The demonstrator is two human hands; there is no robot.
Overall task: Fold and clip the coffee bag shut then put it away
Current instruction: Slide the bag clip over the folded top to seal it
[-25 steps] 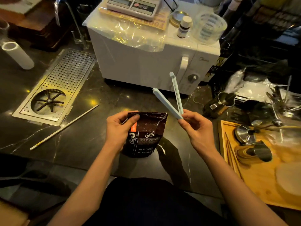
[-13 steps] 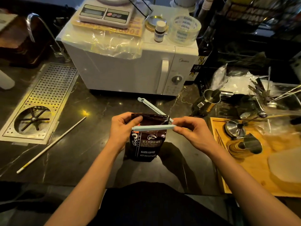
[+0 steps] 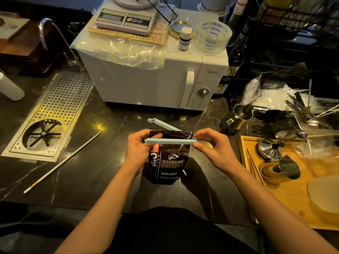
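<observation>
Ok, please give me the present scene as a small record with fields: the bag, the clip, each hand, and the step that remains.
bag: coffee bag, upright on the dark counter, top folded
clip: pale blue bag clip, front bar across the fold, rear bar angled away behind, not yet closed
left hand: left hand grips the bag top and the free end of the front bar
right hand: right hand pinches the hinge end
behind: white microwave
remaining: likely press the bars together, then put the bag away

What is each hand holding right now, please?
Left hand: closed on the coffee bag and the clip's free end.
Right hand: closed on the hinge end of the clip.
</observation>
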